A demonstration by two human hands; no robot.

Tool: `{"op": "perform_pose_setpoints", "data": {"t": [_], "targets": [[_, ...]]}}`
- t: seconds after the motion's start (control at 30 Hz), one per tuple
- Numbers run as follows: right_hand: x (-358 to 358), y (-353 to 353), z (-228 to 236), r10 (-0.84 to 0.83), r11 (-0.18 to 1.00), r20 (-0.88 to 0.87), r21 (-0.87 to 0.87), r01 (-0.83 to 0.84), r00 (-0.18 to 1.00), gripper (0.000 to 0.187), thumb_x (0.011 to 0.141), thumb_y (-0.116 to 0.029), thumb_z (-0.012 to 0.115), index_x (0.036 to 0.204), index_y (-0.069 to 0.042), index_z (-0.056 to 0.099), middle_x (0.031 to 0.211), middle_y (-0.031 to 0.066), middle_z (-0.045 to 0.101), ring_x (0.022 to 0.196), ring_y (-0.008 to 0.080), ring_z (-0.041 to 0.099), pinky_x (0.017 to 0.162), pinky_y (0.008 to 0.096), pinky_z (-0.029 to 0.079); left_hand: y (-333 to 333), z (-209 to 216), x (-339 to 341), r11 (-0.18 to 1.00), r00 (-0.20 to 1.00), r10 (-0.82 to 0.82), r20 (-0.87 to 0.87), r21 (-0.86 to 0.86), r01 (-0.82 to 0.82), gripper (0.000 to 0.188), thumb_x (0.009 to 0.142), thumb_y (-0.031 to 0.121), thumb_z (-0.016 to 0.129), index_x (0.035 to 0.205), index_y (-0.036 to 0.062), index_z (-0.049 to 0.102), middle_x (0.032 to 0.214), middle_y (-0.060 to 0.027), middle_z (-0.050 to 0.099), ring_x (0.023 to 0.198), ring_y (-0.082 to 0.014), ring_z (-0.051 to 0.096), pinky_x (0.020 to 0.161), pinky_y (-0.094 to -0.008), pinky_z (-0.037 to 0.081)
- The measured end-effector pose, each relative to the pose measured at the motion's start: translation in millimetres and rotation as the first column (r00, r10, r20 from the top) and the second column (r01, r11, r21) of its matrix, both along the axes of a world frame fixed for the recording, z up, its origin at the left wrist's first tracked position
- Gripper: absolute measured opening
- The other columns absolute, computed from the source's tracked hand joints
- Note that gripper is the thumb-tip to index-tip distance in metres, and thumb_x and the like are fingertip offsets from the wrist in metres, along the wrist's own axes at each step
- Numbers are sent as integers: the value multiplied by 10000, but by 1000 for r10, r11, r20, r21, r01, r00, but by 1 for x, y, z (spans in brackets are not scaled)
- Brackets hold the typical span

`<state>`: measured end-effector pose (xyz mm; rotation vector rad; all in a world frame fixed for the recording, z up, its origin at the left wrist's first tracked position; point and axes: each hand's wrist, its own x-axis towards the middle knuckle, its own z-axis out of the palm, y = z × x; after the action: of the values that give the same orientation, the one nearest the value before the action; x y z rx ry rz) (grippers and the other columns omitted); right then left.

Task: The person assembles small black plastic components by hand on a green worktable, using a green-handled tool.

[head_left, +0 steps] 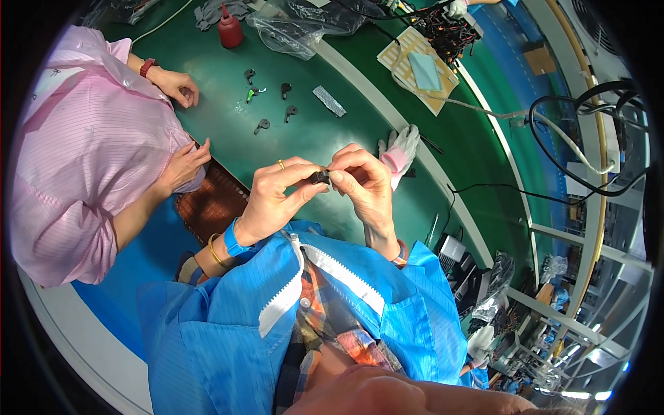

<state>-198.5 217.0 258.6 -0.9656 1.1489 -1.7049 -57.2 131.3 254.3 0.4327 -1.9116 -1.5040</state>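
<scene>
One small black part [319, 178], pinched by fingertips of left hand [282, 185] and right hand [361, 181], sits above near edge of bench [238, 149]; uneven pressure could make it slip, dropping past that edge.

We can't quite make out the small blocky black piece [320, 178], since bare fingertips [337, 178] cover part of it. Also, the pale-pink striped smock [83, 152] gets cut off at our left rim.
</scene>
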Motion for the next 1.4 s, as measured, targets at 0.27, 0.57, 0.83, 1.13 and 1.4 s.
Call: {"op": "perform_pose_setpoints", "data": {"t": [0.27, 0.57, 0.83, 1.13, 1.4], "targets": [[3, -1, -11, -381, 919, -615, -331, 213, 691, 144, 718, 29, 667, 857, -9, 656, 830, 71, 565, 625, 141, 505, 527, 216, 420, 2, 5, -2, 987, 1000, -3, -25, 162, 8, 168, 719, -55, 657, 885, -34, 648, 763, -64, 607, 603, -107, 502, 529, -198, 409], [5, -5, -17, -574, 815, -732, -556, 164, 367, 262, 650, 10, 689, 910, -11, 668, 828, 76, 563, 600, 147, 510, 489, 230, 424, 4, 5, -2, 984, 998, -5, -61, 177, 16, 178, 728, -83, 642, 901, -43, 627, 796, -72, 608, 618, -109, 526, 552, -195, 452], [10, -6, -20, -583, 812, -771, -564, 151, 257, 304, 653, 1, 681, 957, -11, 664, 845, 78, 570, 610, 154, 515, 503, 233, 434, 3, 2, 2, 997, 999, 52, -15, 53, -51, 192, 731, -84, 639, 916, -37, 629, 828, -75, 615, 624, -117, 536, 561, -203, 462], [13, -3, -22, -451, 885, -705, -430, 176, 547, 275, 737, 12, 636, 1010, -9, 653, 889, 80, 580, 657, 146, 517, 540, 222, 427, 1, -3, -1, 994, 993, 110, -37, 4, -110, 193, 751, -77, 623, 941, -45, 631, 878, -95, 622, 699, -130, 551, 604, -193, 451], [14, 0, -17, -121, 990, -138, -82, 111, 983, 171, 831, -37, 602, 991, 13, 635, 896, 88, 582, 684, 124, 501, 578, 205, 415, 2, -19, -3, 989, 989, 127, -80, 82, -120, 228, 755, -71, 625, 977, -23, 641, 917, -94, 634, 693, -130, 563, 586, -205, 458]]}}
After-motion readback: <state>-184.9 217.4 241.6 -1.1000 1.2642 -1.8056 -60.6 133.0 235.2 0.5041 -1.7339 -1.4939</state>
